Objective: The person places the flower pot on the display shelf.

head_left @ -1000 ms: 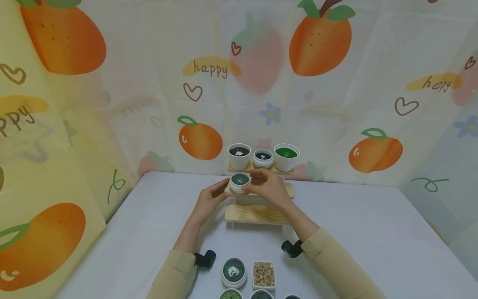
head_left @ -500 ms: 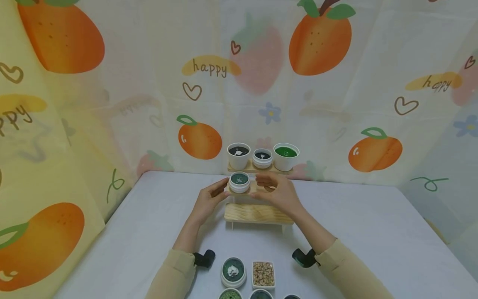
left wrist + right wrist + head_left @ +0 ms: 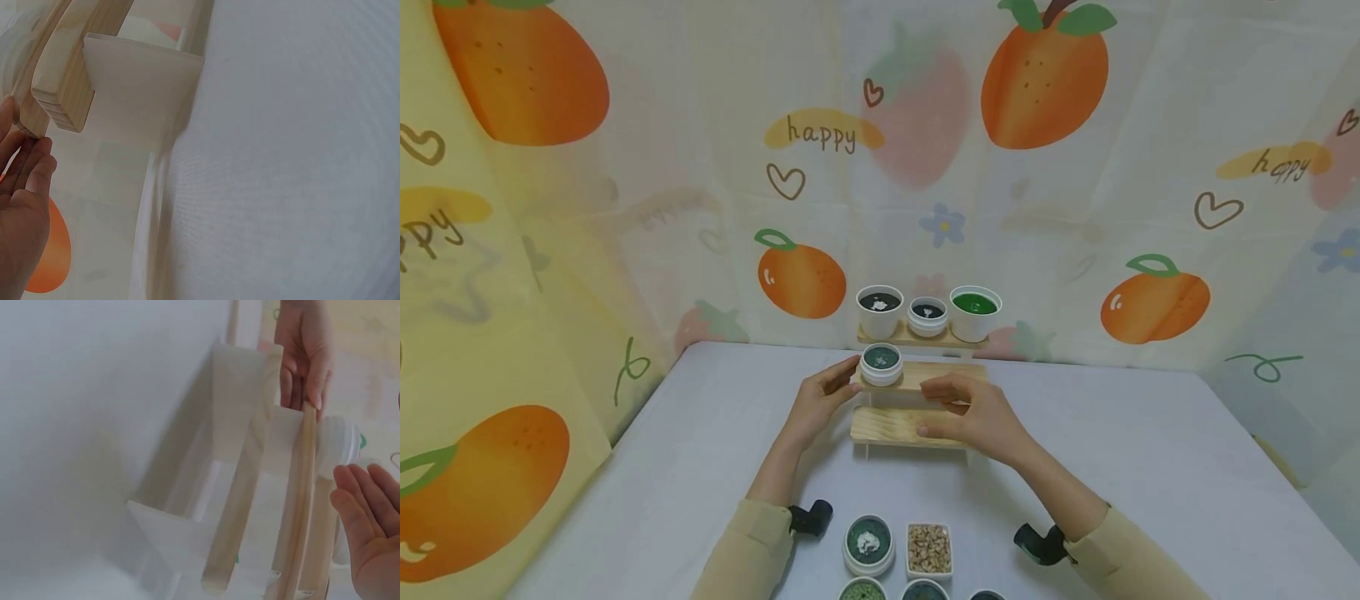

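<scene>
A white jar with dark green contents (image 3: 881,364) sits at the left end of the middle wooden shelf (image 3: 943,374) of a tiered stand. My left hand (image 3: 817,405) is beside that jar at the shelf's left end, its fingers extended. In the left wrist view its fingertips (image 3: 41,147) meet the end of a wooden board. My right hand (image 3: 979,418) is to the right, in front of the middle shelf and over the lower shelf (image 3: 880,426). It holds nothing, and its fingers are loosely bent. The right wrist view shows its fingers (image 3: 359,506) apart from the jar (image 3: 337,445).
On the top shelf stand a cup with dark contents (image 3: 880,312), a small jar (image 3: 927,318) and a cup with green contents (image 3: 975,315). Nearer me are another jar (image 3: 868,546), a square dish of chopped brown bits (image 3: 929,550) and several round containers at the lower frame edge.
My right hand has let go of the jar and drawn back rightward and toward me. The jar stays on the middle shelf. My left hand has barely moved.
</scene>
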Available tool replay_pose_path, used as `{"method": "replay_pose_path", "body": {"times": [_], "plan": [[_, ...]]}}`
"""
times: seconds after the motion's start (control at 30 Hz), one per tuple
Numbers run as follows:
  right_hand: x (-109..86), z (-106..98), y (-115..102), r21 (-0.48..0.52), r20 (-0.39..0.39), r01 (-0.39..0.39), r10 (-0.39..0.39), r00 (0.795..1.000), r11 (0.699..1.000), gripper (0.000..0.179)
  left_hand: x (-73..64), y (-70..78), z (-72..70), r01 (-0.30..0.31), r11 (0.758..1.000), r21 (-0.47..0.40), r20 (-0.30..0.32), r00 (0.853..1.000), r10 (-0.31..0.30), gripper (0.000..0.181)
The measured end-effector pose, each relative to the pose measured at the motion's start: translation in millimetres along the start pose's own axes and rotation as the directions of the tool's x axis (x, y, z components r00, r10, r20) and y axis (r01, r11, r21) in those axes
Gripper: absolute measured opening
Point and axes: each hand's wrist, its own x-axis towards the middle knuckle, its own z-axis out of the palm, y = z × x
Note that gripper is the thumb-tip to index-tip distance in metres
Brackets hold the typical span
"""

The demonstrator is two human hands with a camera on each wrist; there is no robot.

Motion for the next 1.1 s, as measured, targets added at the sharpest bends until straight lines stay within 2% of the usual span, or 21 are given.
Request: {"method": "replay_pose_path", "body": {"times": [0.1,0.2,0.27,0.43,0.47,0.5,0.7,0.83,1.1], "plan": [[-7.4,-1,6,0.003,0.069,0.005,-0.005,0.998,1.000,0.053,-0.1,-0.2,-0.1,-0.001,1.000,0.004,0.001,1.000,0.001,0.052],[-15.3,-4,12,0.032,0.160,0.028,-0.033,0.987,0.999,0.055,-0.5,1.4,0.2,-0.005,1.000,0.006,-0.001,1.000,0.005,0.052],[-20.7,-6,16,0.057,0.221,0.041,-0.053,0.974,0.998,0.056,-4.0,10.3,0.2,-0.005,1.000,0.009,0.004,1.000,0.005,0.052],[-33.5,-8,27,0.081,0.343,0.047,-0.072,0.937,0.996,0.056,-3.4,9.8,0.7,-0.006,1.000,0.007,0.007,1.000,0.006,0.053],[-35.5,-8,29,0.091,0.363,0.042,-0.073,0.929,0.995,0.055,-1.9,6.0,0.8,-0.005,1.000,-0.001,0.005,1.000,0.005,0.053],[-37.1,-9,31,0.106,0.383,0.038,-0.076,0.921,0.994,0.054,-0.2,1.7,1.1,-0.007,1.000,-0.003,0.002,1.000,0.007,0.053],[-42.3,-8,38,0.203,0.506,0.028,-0.130,0.853,0.979,0.053,-0.8,1.6,0.5,-0.010,1.000,-0.003,-0.001,1.000,0.010,0.053],[-44.5,-4,40,0.235,0.562,0.045,-0.173,0.809,0.971,0.056,-0.8,1.5,-0.1,-0.021,1.000,0.002,0.000,1.000,0.021,0.052],[-46.7,7,41,0.186,0.660,0.030,-0.148,0.736,0.982,0.062,-0.2,-0.4,-0.3,-0.024,1.000,-0.005,0.003,1.000,0.024,0.053]]}}
